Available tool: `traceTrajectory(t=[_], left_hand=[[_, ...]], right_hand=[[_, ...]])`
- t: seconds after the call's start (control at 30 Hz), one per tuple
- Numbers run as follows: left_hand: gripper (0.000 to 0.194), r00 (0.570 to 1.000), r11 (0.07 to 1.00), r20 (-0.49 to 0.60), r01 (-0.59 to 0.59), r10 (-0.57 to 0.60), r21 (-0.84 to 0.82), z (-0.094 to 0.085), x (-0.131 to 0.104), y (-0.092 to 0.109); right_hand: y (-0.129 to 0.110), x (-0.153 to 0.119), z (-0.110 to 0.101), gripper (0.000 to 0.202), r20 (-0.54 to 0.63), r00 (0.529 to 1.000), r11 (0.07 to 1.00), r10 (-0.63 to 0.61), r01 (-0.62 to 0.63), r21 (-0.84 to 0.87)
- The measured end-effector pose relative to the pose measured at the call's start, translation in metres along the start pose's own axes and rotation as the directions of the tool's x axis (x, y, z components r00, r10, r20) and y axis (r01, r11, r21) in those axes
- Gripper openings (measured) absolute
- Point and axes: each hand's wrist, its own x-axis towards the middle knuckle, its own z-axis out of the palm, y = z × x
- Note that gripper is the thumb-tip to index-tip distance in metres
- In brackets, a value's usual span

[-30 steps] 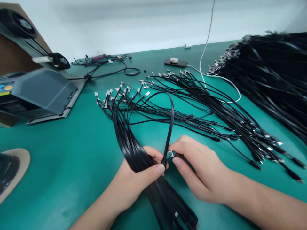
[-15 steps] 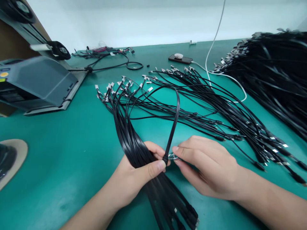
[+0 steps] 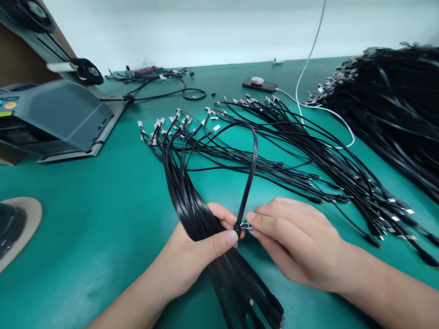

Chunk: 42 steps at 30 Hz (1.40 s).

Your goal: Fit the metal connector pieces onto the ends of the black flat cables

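Note:
My left hand (image 3: 206, 246) is closed around a bundle of black flat cables (image 3: 192, 201), thumb on top, at the lower middle of the head view. Between its thumb and fingers stands the thick end of one cable (image 3: 252, 173), which arcs up and back over the others. Right beside that end, my right hand (image 3: 291, 237) pinches a small shiny loop-shaped piece (image 3: 246, 225), silvery or clear. The piece touches or nearly touches the cable end; its exact kind is too small to tell. The bundle's lower ends (image 3: 270, 306) hang below my left hand.
More black cables with white-tagged ends (image 3: 291, 123) lie beyond my hands. A large cable pile (image 3: 394, 100) fills the right. At the back are a phone (image 3: 264, 85) and a white cord (image 3: 338, 116). A grey machine (image 3: 65, 119) and a reel (image 3: 32, 214) stand left.
The whole view has shifted very slightly. My right hand sits a touch lower, and the small shiny piece shows a little more clearly against the cable end. My left hand keeps its hold.

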Motion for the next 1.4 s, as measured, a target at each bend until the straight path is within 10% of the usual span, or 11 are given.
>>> traceTrajectory(t=[0.73, 1.4], left_hand=[[0.018, 0.999, 0.999, 0.009, -0.03, 0.031, -0.024, 0.002, 0.0029, -0.0028], [0.026, 1.0, 0.998, 0.015, 0.022, -0.021, -0.056, -0.0009, 0.0001, -0.0039]], right_hand=[[-0.0032, 0.0034, 0.0038, 0.032, -0.083, 0.992, 0.964, 0.09, -0.066, 0.257], [-0.008, 0.0032, 0.0042, 0.015, -0.078, 0.996, 0.996, 0.034, -0.027, 0.087]])
